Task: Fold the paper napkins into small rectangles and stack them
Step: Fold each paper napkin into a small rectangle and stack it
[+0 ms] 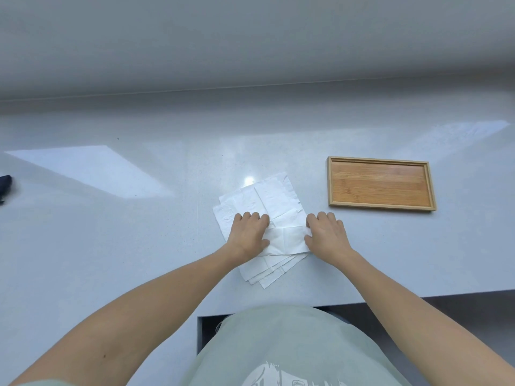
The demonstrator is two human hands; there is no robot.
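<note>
Pressing down with curled fingers, our left hand [249, 232] sits on the left part of the top napkin [284, 238], knuckles up; whether the fingertips pinch the paper or only pin it we cannot tell. Our right hand [326, 235] mirrors it at the napkin's right edge, fingers bent over the border, seemingly gripping it.

Beneath lies the loose pile of white paper napkins [264, 201], fanned and unfolded, corners splaying toward 12 and 6 o'clock. Pile sits mid-counter, directly ahead of us.

Progress, our judgement: barely begun. The top sheet shows crease lines but no finished small rectangle is visible anywhere, and no stack exists. All folding and stacking remains.

At 2 o'clock from the pile, well apart, a shallow bamboo tray [330, 182], holding nothing, perhaps meant for the stack.

Surface: pale grey speckled countertop [139, 246], glossy, with light patches reflected. A dark object [5, 185] at the far 9 o'clock edge, unidentifiable. Plain grey wall behind.
</note>
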